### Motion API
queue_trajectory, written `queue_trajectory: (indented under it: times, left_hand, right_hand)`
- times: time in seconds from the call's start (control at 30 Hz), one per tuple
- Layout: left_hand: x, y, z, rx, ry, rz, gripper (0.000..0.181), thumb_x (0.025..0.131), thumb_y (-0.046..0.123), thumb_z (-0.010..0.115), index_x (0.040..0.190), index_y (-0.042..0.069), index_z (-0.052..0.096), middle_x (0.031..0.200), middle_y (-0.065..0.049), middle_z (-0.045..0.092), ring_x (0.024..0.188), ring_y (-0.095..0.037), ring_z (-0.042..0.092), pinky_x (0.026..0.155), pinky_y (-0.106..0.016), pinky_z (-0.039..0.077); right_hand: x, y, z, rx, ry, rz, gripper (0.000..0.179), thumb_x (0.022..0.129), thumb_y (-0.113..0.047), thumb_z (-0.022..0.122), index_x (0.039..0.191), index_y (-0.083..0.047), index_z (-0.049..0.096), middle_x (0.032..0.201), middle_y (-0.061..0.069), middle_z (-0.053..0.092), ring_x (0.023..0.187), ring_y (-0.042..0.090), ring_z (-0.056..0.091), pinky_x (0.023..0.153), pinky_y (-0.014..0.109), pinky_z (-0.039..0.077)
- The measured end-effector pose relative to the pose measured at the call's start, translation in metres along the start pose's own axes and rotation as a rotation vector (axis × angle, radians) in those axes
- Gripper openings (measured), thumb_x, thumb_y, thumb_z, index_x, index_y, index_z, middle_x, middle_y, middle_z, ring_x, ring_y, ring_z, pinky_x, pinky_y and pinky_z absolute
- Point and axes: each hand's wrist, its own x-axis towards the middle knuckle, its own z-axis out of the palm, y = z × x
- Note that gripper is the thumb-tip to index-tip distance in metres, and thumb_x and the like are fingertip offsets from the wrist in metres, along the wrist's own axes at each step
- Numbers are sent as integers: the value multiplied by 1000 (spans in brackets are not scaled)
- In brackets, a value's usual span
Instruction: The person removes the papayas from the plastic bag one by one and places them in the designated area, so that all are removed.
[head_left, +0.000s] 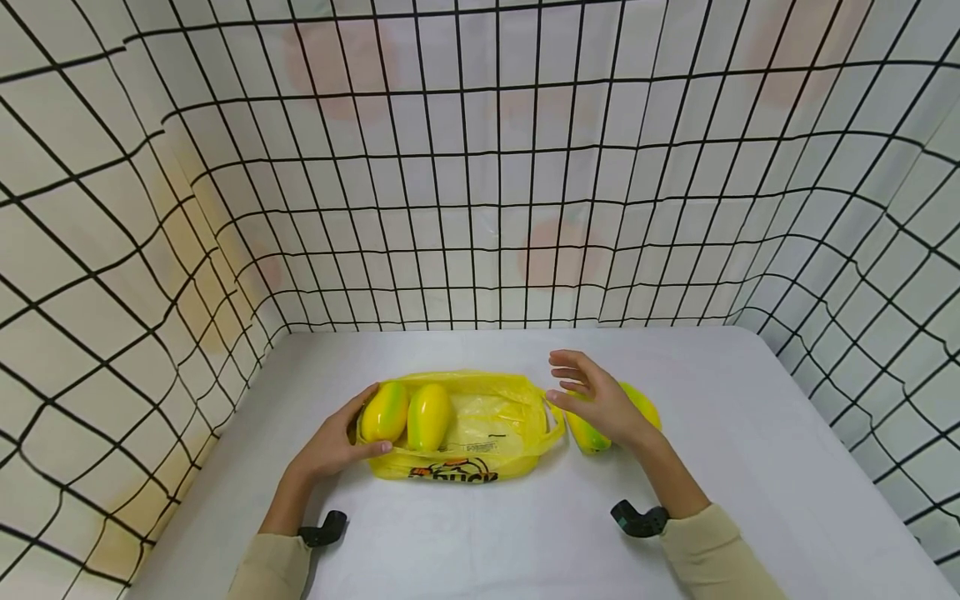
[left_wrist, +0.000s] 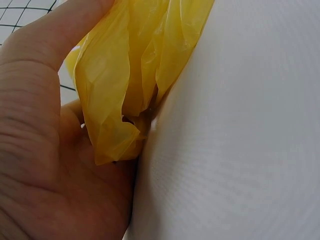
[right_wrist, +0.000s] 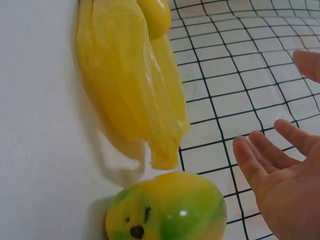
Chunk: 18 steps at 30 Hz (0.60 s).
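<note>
A yellow plastic bag [head_left: 491, 417] lies on its side on the table, its opening spread and black print on its front. Two yellow mangoes, a left mango [head_left: 386, 412] and a right mango [head_left: 431, 417], sit at its left end. My left hand [head_left: 337, 439] holds that end, thumb at the front edge and fingers behind; in the left wrist view the bag's gathered film [left_wrist: 112, 100] lies within the grasp. Past the bag's right handle, my right hand [head_left: 600, 404] hovers with fingers spread and holds nothing. Yellow-green mangoes [head_left: 588, 435] lie beneath it, partly hidden.
A black wire grid [head_left: 480, 179] rises behind the white table [head_left: 480, 542] and along both sides, with pale sheeting behind it. Each wrist carries a black camera, the left camera [head_left: 324, 530] and the right camera [head_left: 639, 519].
</note>
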Motion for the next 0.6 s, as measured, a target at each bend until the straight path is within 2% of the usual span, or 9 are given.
queue_trajectory:
  times: [0.27,0.6]
  left_hand:
    - [1,2,0,1,-3,-13,114,75,57,83,165,22,22,167,-11,35,150,-38,39,121,-69,26]
    - [0,2,0,5,-5,-13,114,76,57,83,165,21,22,167,-11,35,150,-39,39,121,-69,26]
  right_hand:
    - [5,-1,12,36,-32,-14,63,97,-30,72,151,-15,43,154,14,47,141,38,50,117,56,42]
    - [13,-5,28,77,-69,24,64,98,-33,72,152,-17,43,155,12,46,141,38,50,117,54,43]
